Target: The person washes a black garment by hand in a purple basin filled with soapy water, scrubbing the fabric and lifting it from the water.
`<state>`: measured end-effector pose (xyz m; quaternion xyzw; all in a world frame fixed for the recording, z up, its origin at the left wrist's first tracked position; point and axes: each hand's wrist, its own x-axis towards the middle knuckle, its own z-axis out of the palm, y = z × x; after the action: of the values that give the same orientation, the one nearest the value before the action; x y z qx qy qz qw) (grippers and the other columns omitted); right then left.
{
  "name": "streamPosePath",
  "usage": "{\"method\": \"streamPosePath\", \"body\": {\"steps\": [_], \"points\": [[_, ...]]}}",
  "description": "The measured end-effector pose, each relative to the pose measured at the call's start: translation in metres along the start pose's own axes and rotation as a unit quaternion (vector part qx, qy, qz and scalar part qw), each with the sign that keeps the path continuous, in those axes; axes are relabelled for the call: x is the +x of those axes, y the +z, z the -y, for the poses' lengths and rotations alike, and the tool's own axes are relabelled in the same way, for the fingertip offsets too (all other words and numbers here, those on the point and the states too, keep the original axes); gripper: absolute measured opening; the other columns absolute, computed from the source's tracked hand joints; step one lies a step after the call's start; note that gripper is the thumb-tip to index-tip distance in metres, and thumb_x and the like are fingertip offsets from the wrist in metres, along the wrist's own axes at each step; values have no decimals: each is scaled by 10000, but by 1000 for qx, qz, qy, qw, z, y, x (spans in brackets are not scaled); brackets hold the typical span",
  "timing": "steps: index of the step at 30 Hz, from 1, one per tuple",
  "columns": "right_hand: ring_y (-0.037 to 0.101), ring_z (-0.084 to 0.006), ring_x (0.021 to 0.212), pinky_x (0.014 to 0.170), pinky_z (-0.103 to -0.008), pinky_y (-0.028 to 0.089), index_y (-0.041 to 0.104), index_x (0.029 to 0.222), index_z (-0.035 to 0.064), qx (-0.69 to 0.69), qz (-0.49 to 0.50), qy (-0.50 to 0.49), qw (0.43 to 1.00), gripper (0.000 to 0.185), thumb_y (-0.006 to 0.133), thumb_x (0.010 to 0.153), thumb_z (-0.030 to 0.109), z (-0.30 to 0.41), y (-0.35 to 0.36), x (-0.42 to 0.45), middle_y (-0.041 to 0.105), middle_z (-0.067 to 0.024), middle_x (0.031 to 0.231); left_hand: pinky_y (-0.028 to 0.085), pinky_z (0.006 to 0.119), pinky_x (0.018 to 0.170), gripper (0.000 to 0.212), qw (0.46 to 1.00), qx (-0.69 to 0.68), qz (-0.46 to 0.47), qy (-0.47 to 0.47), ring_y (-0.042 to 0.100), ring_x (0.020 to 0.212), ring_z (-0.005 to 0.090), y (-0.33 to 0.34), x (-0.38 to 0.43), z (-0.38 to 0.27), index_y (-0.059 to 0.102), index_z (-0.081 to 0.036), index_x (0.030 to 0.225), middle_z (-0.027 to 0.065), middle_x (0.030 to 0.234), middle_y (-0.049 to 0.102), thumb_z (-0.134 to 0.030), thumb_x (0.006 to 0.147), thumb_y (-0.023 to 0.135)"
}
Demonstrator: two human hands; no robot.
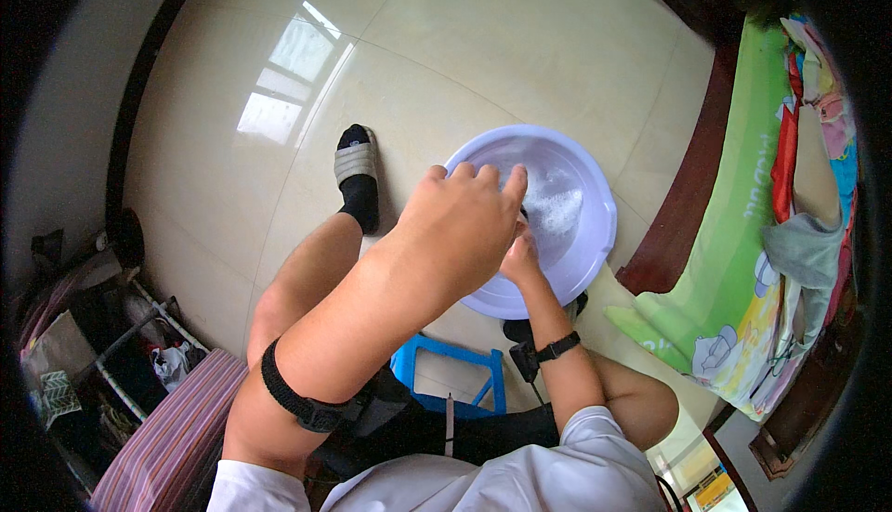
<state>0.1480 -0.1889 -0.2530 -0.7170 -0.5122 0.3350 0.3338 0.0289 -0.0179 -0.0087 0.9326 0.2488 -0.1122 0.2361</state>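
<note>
A round lavender plastic basin stands on the floor before me, with water and white suds in it. My left hand is raised over the basin's left part, palm down with bent fingers; what lies under it is hidden. Just beneath and to the right, my right hand is over the basin, largely covered by the left. A small dark thing shows between the hands; I cannot tell what it is or which hand has hold of it. Black straps go round the left arm and the right wrist.
A blue plastic stool is below the basin, between my legs. My slippered foot rests on the tiled floor to the left. At right, a bed with a green printed sheet bears clothes. A striped cloth and a cluttered rack are lower left.
</note>
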Motion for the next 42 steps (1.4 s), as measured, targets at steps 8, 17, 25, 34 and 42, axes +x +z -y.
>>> {"method": "streamPosePath", "body": {"steps": [8, 17, 25, 34, 42], "points": [[310, -473, 1395, 1092, -619, 374, 476, 1478, 252, -160, 55, 32, 985, 728, 776, 816, 300, -25, 60, 18, 240, -217, 1540, 517, 415, 947, 566, 999, -38, 6, -9, 656, 1099, 321, -1, -4, 9, 462, 2, 1449, 158, 1134, 685, -297, 995, 618], [149, -496, 1498, 1062, -762, 329, 205, 1634, 268, -281, 180, 194, 923, 1071, 832, 782, 431, -95, 95, 26, 109, -228, 1660, 501, 414, 967, 578, 997, -49, 43, -27, 640, 1100, 330, 0, -16, 28, 441, 11, 1466, 168, 1152, 671, -282, 998, 615], [498, -446, 1307, 1067, -562, 441, 442, 1502, 129, -229, 204, 199, 931, 761, 758, 833, 311, -169, 81, 56, 518, -245, 1426, 482, 423, 999, 510, 997, -66, 40, -1, 623, 1138, 332, -3, -9, 16, 514, -7, 1412, 168, 1205, 656, -281, 994, 618], [644, -469, 1071, 920, -546, 525, 591, 1268, 50, -194, 170, 91, 962, 685, 731, 843, 568, -105, 18, 78, 651, -278, 1181, 497, 419, 959, 475, 998, -52, 38, 1, 640, 1080, 326, 2, -7, 15, 558, -3, 1377, 155, 1142, 670, -295, 1005, 606], [690, -403, 968, 830, -466, 559, 719, 1120, 70, 0, 131, 9, 991, 422, 706, 935, 449, -54, -3, 4, 726, -183, 1045, 503, 421, 944, 467, 998, -45, 43, 13, 653, 1084, 325, 10, -5, 14, 563, 3, 1367, 155, 1128, 678, -285, 1002, 608]]}}
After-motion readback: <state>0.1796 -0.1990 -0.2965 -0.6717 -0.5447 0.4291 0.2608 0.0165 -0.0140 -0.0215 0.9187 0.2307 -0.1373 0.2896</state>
